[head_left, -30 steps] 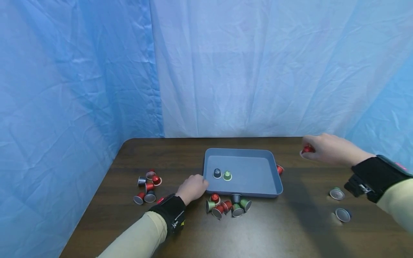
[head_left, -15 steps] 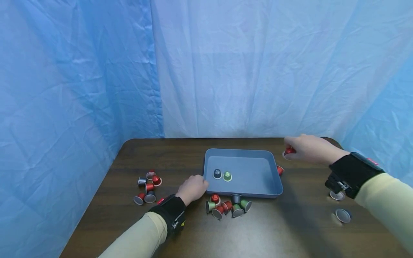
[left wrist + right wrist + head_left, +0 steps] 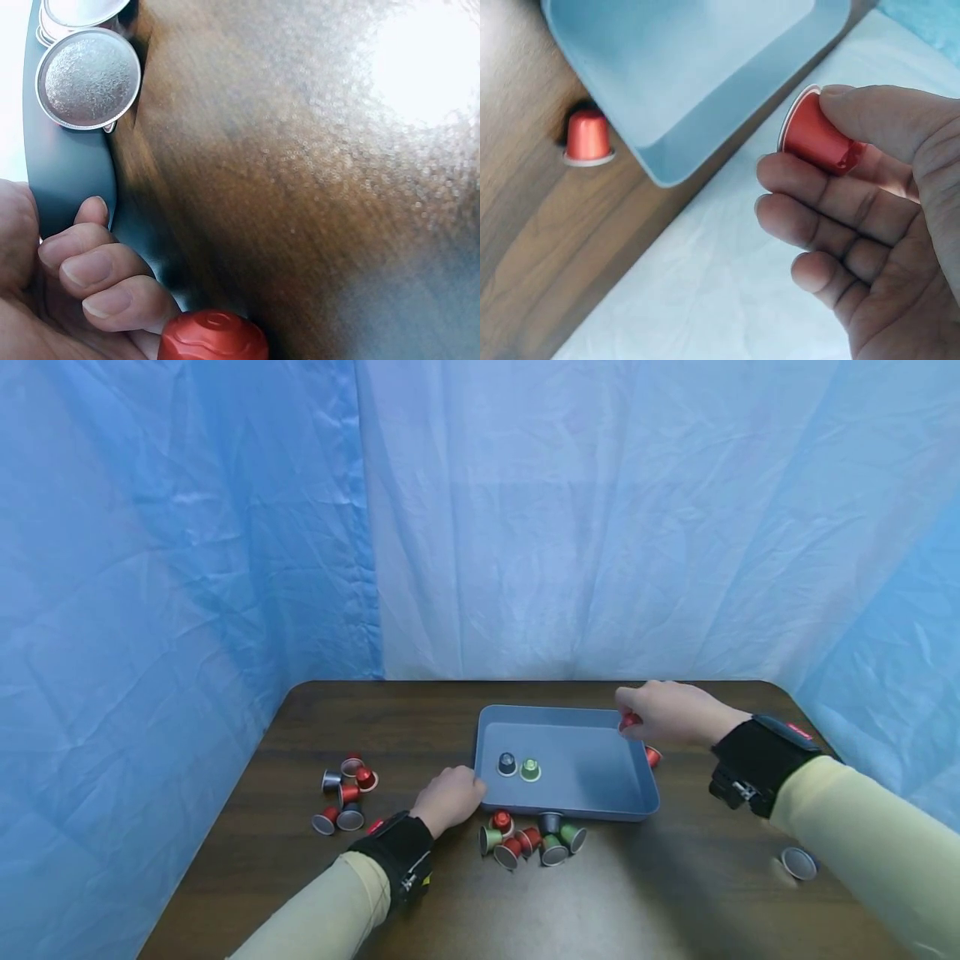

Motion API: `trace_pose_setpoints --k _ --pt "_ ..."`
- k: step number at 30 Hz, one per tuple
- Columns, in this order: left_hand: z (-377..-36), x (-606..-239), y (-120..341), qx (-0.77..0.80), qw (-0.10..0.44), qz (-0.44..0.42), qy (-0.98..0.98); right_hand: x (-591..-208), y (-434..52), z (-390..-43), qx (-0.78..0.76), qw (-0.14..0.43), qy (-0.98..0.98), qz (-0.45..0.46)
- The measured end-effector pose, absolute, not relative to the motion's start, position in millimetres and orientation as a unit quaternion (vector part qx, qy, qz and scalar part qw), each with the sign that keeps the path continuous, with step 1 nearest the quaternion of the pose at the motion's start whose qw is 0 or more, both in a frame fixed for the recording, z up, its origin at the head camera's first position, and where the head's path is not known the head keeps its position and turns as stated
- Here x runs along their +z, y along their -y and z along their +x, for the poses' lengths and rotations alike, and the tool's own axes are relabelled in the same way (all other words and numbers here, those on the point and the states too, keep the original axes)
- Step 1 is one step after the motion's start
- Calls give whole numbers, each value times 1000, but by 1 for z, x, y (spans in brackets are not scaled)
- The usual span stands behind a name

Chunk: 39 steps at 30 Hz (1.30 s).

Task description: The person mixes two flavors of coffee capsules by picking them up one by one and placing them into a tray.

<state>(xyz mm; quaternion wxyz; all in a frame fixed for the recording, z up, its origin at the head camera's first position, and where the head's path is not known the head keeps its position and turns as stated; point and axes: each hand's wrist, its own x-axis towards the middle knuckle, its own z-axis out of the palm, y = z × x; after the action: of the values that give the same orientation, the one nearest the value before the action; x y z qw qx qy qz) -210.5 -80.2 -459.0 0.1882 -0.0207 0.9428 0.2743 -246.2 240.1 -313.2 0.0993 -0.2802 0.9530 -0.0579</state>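
Observation:
In the head view my left hand (image 3: pixel 450 797) grips the blue-grey tray (image 3: pixel 572 717) at its front left corner. The left wrist view shows its curled fingers (image 3: pixel 97 266) at the tray wall. By the lowest finger there, a red capsule top (image 3: pixel 214 337) enters the frame; whether it is touched I cannot tell. My right hand (image 3: pixel 667 710) is over the tray's back right corner. Thumb and fingers pinch a red coffee capsule (image 3: pixel 817 139) on its side, foil rim facing away from the palm. A dark capsule (image 3: pixel 507 764) and a green capsule (image 3: pixel 530 769) stand rim-down inside the tray.
Several red, green and dark capsules (image 3: pixel 528 841) cluster at the tray's front edge. Another group (image 3: pixel 348 795) lies to the left. One red capsule (image 3: pixel 589 137) stands against the tray's right side. Far right lies a foil-topped capsule (image 3: pixel 798 862). Blue curtains (image 3: pixel 585 527) hang behind the table.
My right hand has carried the red coffee capsule leftward, from right of the tray to over its back right corner. The right forearm now covers one foil-topped capsule. My left hand stays put.

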Motion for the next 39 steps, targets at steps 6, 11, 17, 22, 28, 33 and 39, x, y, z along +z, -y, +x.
trace_pose_setpoints --k 6,11,17,22,28,33,39 --pt "-210 -457 81 276 190 -21 -942 -323 -224 -252 -40 107 -948 -297" --pt "-210 -457 81 274 190 -19 -943 -334 -212 -254 -21 111 -946 -305" --pt "-209 -456 81 274 186 -18 -943 -343 -201 -254 -16 120 -943 -308" --pt "-209 -456 81 274 186 -21 -943 -350 -192 -255 -20 134 -941 -309" --pt "-209 -456 80 272 189 -23 -943 -361 -183 -254 -16 134 -938 -319" --pt "-209 -456 80 271 189 -23 -944 -369 -175 -254 -29 136 -936 -324" --pt "-209 -457 79 273 190 -23 -943 -380 -167 -255 -31 145 -937 -315"
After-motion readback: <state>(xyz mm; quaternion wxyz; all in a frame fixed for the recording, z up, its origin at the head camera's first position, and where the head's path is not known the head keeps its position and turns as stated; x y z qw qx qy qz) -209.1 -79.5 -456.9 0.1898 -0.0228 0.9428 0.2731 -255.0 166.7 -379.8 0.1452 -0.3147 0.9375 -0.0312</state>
